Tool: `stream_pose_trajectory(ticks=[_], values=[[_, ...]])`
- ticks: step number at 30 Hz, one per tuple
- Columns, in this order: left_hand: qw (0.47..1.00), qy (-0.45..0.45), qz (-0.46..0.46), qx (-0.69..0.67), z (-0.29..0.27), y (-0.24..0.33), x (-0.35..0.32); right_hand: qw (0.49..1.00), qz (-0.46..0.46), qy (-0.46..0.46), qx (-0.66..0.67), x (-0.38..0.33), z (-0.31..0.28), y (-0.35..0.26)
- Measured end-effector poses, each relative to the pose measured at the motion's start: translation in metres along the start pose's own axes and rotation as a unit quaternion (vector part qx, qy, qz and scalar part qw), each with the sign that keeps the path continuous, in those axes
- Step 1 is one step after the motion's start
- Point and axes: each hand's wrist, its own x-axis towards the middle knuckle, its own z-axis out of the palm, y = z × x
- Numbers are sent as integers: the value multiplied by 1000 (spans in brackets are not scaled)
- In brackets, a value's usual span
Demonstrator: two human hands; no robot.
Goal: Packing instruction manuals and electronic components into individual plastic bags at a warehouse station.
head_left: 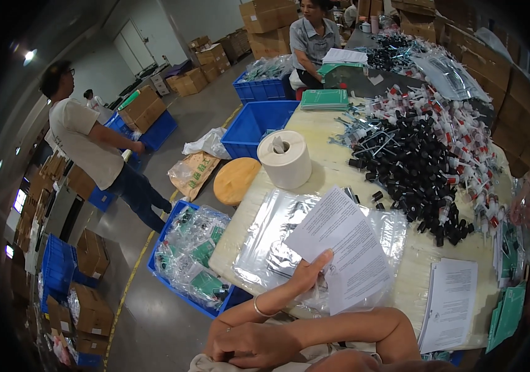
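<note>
Over the near part of the table, my left hand [312, 273], with a bangle on its wrist, is closed on the lower left edge of printed sheets [348, 248], thumb on top. The sheets are fanned slightly apart and tilted above clear plastic bags [265, 242]. My right forearm crosses in front of my body to the left. Curled up against my left forearm and beige clothing is my right hand [249, 345]; whether anything lies inside its fingers is hidden. A stack of printed sheets [447, 304] lies to the right on the table.
A white paper roll [284, 160] stands on the table's left side. Black-capped small bottles [401, 167] and red-and-white ones [457, 124] are heaped right. A blue crate [169, 248] of bagged goods sits left, by a round stool [236, 180]. Other people are nearby.
</note>
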Motion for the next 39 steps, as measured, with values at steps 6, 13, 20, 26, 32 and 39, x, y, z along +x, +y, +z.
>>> stream_pose_trajectory(ticks=[6, 13, 20, 26, 32, 39], values=[[1000, 0, -6, 4, -2, 0, 1, 999, 7, -23, -22, 0, -2, 2], [998, 36, -41, 39, -2, -3, 0, 999, 31, -8, -29, -1, -2, -1], [999, 25, -32, 32, 0, 1, -2, 997, 57, -31, -30, -1, -5, -3], [999, 27, -7, 30, -1, -1, 0, 998, 54, -24, -6, -2, -3, 1], [1000, -5, 20, 16, -1, 1, 0, 994, -49, 87, -42, 2, 16, 9], [999, 1, 6, 43, 0, 3, -2, 978, -118, 94, -140, 3, 21, 15]])
